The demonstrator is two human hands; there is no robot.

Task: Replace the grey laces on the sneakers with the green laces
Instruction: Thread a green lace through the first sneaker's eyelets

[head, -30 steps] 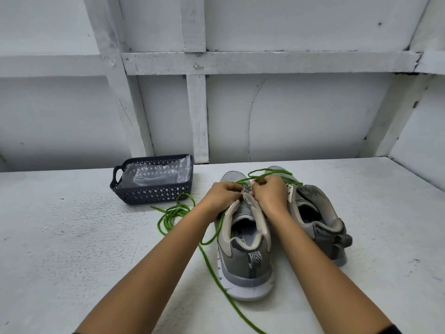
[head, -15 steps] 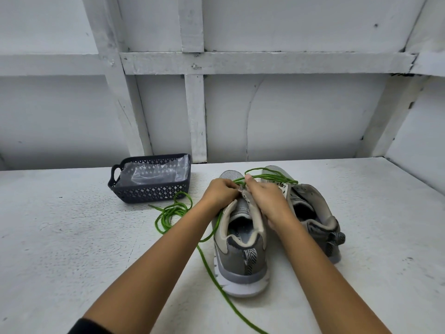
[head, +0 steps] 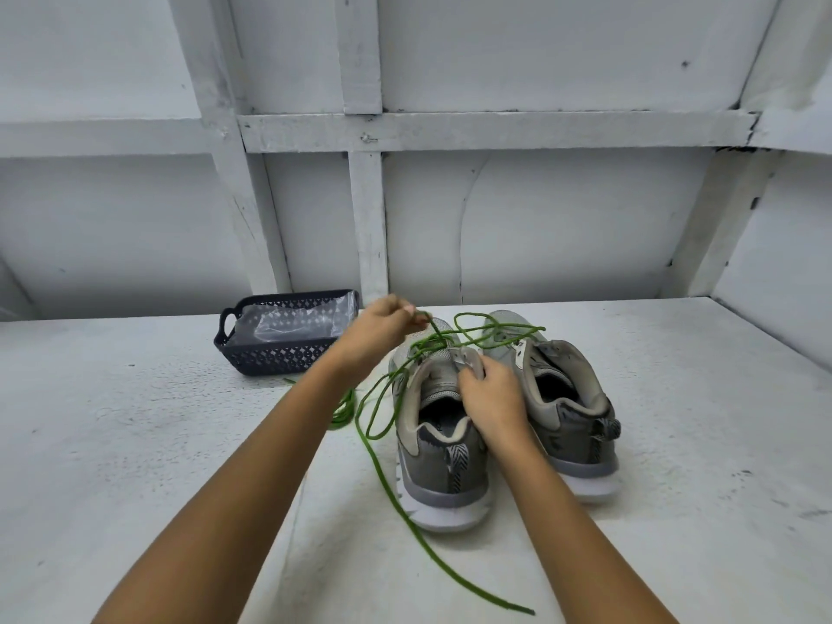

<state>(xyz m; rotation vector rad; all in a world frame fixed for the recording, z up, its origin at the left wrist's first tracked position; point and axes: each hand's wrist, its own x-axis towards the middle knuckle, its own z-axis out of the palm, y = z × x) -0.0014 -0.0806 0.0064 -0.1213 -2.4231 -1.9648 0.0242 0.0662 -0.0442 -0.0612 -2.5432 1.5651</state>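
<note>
Rough, round, cord-like green lace (head: 372, 452) snakes off the near sneaker (head: 443, 484), which has a grey mesh upper, padded beige collar, chunky white sole and herringbone heel tab. The left hand (head: 382, 328) pinches the lace, holding it raised above the toe. The right hand (head: 488, 398) grips the eyelet flap beside the tongue. The lace loops over the second sneaker (head: 578, 425), standing just beside, and trails toward the camera across the pitted white table (head: 135, 443). More green cord lies coiled near a dark lattice basket (head: 270, 355) lined with clear plastic. Behind stands a white painted wall (head: 562, 218) with battens.
</note>
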